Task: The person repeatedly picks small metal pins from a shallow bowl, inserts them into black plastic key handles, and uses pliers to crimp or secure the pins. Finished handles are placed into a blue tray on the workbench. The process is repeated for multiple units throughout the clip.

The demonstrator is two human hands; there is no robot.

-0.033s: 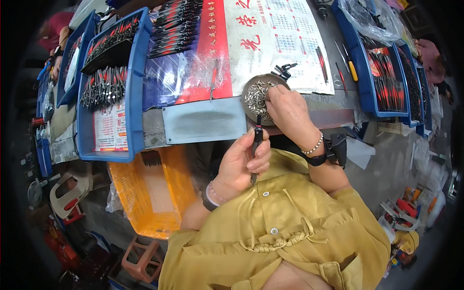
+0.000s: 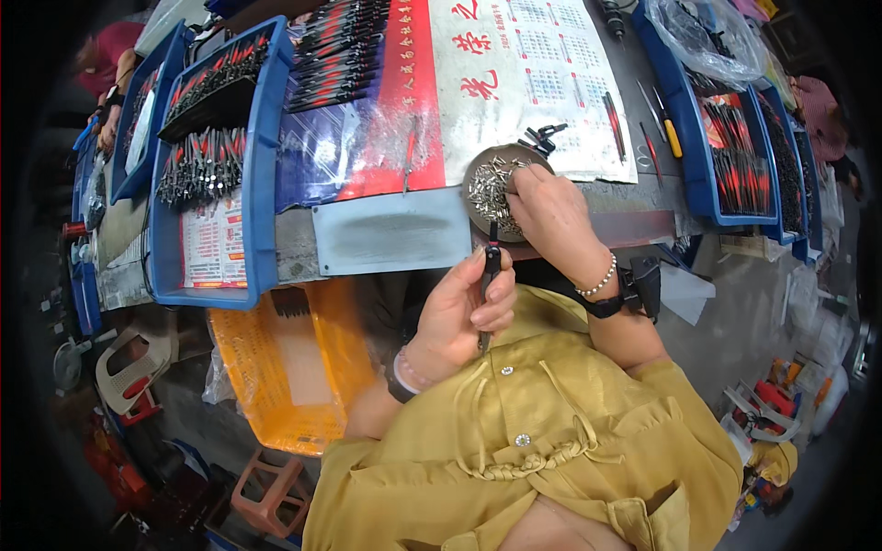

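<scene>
My left hand [image 2: 462,298] is closed around a slim black pen-shaped piece [image 2: 490,275], held upright in front of my chest with its thin tip upward. My right hand [image 2: 554,216] reaches into a round bowl [image 2: 480,220] at the table's near edge. Small silvery metal pins [image 2: 493,184] fill that bowl. The right fingertips are bent together among the pins, and whatever is between them is hidden. Beside the bowl's far rim lie a few short black parts [image 2: 544,138]. A pale blue plate [image 2: 390,234] lies left of the bowl.
Blue trays [image 2: 262,184] of black-and-red pieces flank the work area. More such pieces [image 2: 340,55] lie in rows on a printed sheet [image 2: 469,119]. A yellow-handled screwdriver [image 2: 672,138] rests at right. An orange crate [image 2: 248,386] sits below the table edge. Other people are at both sides.
</scene>
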